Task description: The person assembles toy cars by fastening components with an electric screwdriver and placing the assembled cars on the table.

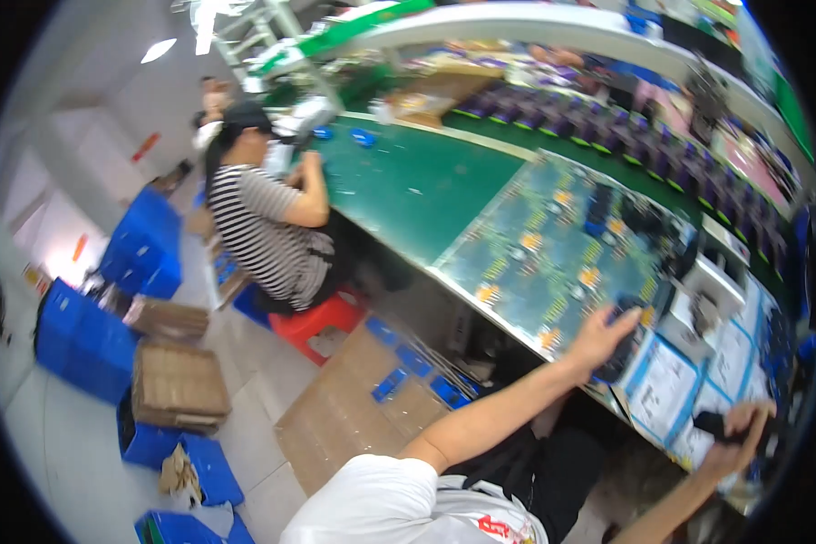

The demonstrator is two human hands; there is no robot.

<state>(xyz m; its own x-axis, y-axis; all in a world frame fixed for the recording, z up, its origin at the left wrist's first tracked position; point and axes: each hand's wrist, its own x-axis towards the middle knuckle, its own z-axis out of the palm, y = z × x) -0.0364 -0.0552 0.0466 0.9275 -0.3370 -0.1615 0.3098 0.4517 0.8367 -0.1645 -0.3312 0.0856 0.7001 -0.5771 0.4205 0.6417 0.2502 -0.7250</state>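
My left hand point(600, 341) reaches over the near edge of the workbench, fingers wrapped round a dark, rounded device point(620, 355); blur hides its exact kind. Farther right, my right hand point(740, 433) is closed on a small black piece point(712, 423), held above white sheets with blue borders point(666, 385). Beside my left hand lies a patterned mat point(508, 231) with yellow and orange print. Several dark parts point(648, 222) lie at its far right. An open white box point(712, 295) stands between the mat and the sheets.
A row of black and purple units point(571, 118) lines the bench's back. At left, a co-worker in a striped shirt point(258, 213) sits on a red stool point(322, 319) by the green bench top point(408, 181). Blue bins point(86, 340) and cardboard boxes point(179, 385) stand on the floor.
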